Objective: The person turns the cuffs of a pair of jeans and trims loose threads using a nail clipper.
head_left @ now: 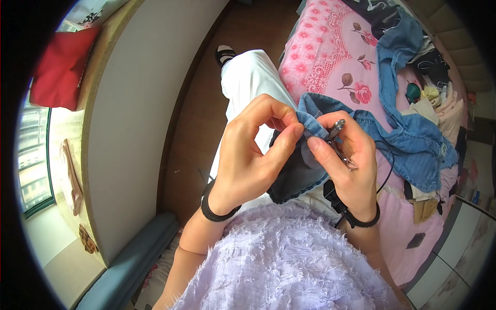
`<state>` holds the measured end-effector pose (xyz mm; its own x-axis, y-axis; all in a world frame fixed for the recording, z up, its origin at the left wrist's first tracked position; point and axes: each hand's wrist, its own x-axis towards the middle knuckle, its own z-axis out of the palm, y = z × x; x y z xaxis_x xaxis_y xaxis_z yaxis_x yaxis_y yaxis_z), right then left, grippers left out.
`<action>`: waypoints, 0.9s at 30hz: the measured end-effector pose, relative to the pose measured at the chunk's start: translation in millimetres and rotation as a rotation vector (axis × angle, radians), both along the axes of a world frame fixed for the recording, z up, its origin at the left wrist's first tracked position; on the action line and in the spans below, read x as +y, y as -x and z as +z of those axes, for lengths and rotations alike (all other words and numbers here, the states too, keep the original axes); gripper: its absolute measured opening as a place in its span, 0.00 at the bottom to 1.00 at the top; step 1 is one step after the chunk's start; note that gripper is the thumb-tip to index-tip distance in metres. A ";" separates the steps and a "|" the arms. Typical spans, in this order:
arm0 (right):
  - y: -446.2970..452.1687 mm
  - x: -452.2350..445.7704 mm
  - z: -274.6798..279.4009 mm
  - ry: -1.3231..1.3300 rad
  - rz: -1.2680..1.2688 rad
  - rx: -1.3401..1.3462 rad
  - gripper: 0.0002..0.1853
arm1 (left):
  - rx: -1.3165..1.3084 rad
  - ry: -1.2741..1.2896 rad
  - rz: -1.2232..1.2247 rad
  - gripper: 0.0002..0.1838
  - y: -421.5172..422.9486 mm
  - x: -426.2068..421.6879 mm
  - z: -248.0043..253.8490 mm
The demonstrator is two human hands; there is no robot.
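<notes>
Left hand: thumb and index pinched nearly together on the edge of a blue denim piece, other fingers curled loosely, gap between thumb base and index open. Right hand: thumb and index closed on the same denim just beside the left fingertips, remaining fingers curled round a shiny metal tool. Tool stuck out past the index finger and showed again in the palm; mostly covered, exact type unclear.

Denim was in front of the body, above the lap, between both hands. It looped up behind the fingers toward the bed side; couldn't tell whether it joined the denim on the bed. A dark cloth hung below the hands, over the lap; couldn't tell if it was part of the same garment.

Each wrist had a black band: left band, right band. A black boxy item sat near the right wrist, a thin dark cable looping beyond that hand.

Further out: white trousers under the hands, lilac top nearest the camera. Bed on the right had a pink floral cover, with blue jeans and a clothes pile on it. Brown floor and pale wall lay to the left, red cloth item near the window.
</notes>
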<state>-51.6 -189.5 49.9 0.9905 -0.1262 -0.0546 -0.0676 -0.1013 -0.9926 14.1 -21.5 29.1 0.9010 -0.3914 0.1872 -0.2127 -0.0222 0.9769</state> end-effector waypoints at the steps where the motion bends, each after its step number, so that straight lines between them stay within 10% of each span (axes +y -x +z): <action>1: -0.3 1.0 1.5 -0.016 -0.004 0.004 0.06 | 0.005 0.000 0.000 0.05 0.4 0.4 0.3; 27: 1.0 -2.9 -8.0 0.067 -0.006 -0.086 0.07 | 0.006 -0.030 -0.024 0.09 -0.1 -1.3 5.6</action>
<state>-52.6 -192.4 42.0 0.9904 -0.1323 0.0392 0.0166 -0.1675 -0.9857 14.2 -22.8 34.7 0.8921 -0.4187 0.1695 -0.2076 -0.0466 0.9771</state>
